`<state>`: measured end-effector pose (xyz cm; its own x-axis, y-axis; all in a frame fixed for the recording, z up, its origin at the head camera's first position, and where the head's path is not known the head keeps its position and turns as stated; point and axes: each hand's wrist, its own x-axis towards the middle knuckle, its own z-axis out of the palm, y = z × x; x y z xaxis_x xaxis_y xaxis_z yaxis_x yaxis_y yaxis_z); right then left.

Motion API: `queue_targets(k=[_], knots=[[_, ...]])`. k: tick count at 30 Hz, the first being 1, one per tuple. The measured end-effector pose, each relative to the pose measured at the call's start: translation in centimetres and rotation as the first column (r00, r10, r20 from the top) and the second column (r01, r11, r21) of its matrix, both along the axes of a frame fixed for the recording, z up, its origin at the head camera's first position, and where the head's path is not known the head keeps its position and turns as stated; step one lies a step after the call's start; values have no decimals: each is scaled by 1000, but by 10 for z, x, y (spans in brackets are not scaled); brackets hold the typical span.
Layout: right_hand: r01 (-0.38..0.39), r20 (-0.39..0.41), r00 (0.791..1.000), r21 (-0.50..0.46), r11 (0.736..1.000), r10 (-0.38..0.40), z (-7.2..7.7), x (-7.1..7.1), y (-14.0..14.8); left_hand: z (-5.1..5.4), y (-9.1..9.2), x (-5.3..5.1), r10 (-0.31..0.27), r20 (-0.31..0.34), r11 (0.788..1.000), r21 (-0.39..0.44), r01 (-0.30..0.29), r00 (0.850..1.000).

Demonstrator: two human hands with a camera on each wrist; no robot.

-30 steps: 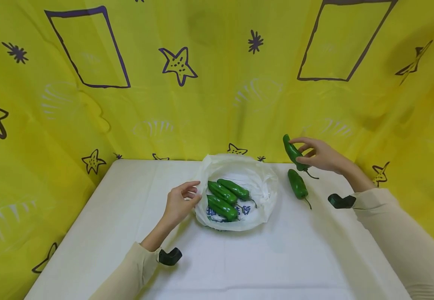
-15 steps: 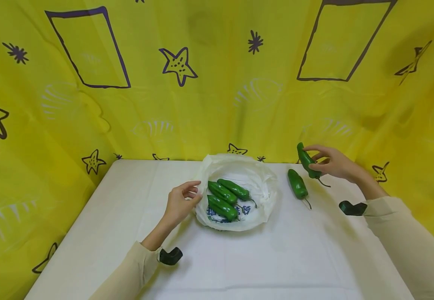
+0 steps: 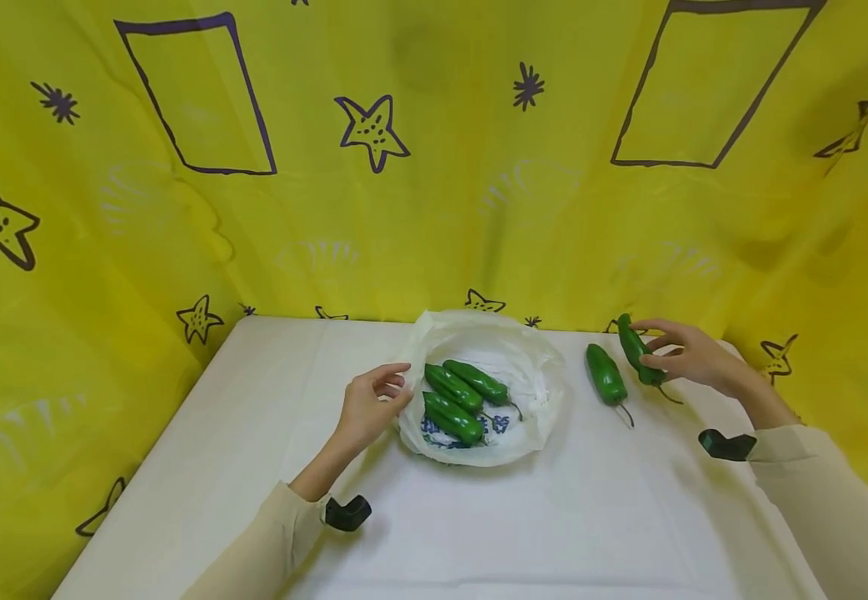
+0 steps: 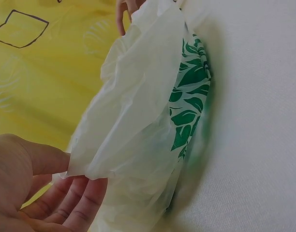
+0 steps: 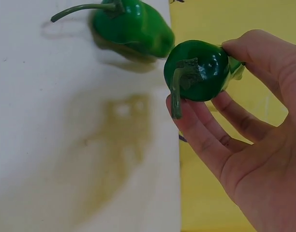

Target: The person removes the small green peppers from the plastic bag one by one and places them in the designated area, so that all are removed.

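Held green pepper (image 3: pixel 640 357): in your right hand (image 3: pixel 692 358), pinched between thumb and curled fingers, tilted, stem end toward you. In the head view its tip overlaps the line of the table's back edge; how far its underside is from the cloth, you cannot tell.

Loose green pepper (image 3: pixel 606 375): lies on the tabletop just left of the held one, apart from it, stem toward you. A strip of white cloth separates it from the bag.

Plastic bag (image 3: pixel 479 456): whitish, mouth open, its far rim close to the back edge. Your left hand (image 3: pixel 369 404) pinches the left rim, thumb on one face, fingers on the other.

Bagged green peppers (image 3: pixel 454 389): lie side by side toward the bag's left wall; bag floor shows to their right, with blue print.

Room: white table (image 3: pixel 509 533) runs broad in front of the bag toward you, and more lies left of your left hand. Yellow curtain (image 3: pixel 434 208) bounds the back and both sides.

Count: three peppers bagged, one loose, one held, five in all; one bag; two hands; two dark wrist cameras (image 3: pixel 726 445), one by each cuff.
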<state>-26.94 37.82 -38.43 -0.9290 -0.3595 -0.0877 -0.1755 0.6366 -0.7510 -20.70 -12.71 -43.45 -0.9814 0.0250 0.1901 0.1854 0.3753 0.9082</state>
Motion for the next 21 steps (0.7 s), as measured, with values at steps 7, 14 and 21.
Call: queue_targets(k=[7, 14, 21], knots=[[-1, 32, 999, -20, 1000, 2, -13, 5, 7, 2, 2, 0, -10, 4, 1000, 9, 10, 1000], [10, 71, 997, -60, 998, -5, -26, 4, 12, 1, 1, 0, -12, -19, 1000, 3, 12, 1000], [13, 100, 995, -72, 997, -6, -39, 4, 14, 0, 0, -1, -6, -10, 1000, 18, 6, 1000]])
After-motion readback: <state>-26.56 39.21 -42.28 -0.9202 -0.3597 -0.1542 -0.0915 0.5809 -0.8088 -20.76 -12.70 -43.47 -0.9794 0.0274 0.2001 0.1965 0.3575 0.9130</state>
